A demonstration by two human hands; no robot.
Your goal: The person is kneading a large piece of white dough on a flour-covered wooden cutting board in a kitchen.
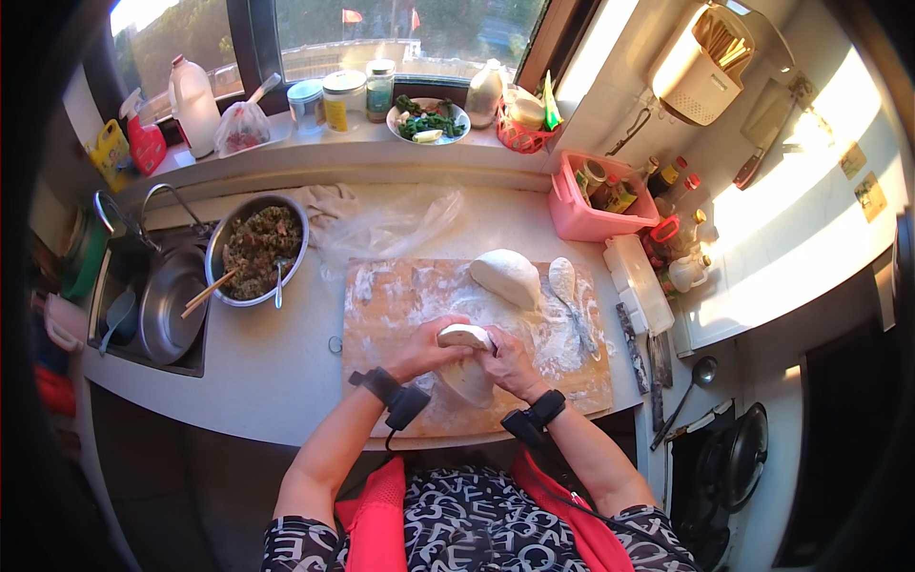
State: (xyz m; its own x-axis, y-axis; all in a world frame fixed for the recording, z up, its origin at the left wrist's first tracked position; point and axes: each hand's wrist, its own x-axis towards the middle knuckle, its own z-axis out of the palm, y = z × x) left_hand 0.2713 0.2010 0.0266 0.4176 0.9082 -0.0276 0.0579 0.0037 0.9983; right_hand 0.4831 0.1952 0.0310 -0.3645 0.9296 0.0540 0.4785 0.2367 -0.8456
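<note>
My left hand point(437, 348) and my right hand point(509, 362) both grip a piece of white dough point(465, 334) above the floured wooden board point(386, 300). Below my hands a further pale stretch of dough point(468, 379) shows, partly hidden; whether it joins the held piece I cannot tell. A large smooth lump of dough point(506, 277) rests on the board just beyond my hands. To its right, a flour-covered spoon point(563, 282) lies in loose flour. Each of my wrists wears a black strapped device.
On the left, a metal bowl of chopped filling point(259, 247) with chopsticks and a spoon stands beside the sink point(200, 361). Crumpled plastic film point(407, 222) lies behind the board. A pink bin of jars point(582, 218), a white container point(640, 289) and a ladle point(704, 370) are at right.
</note>
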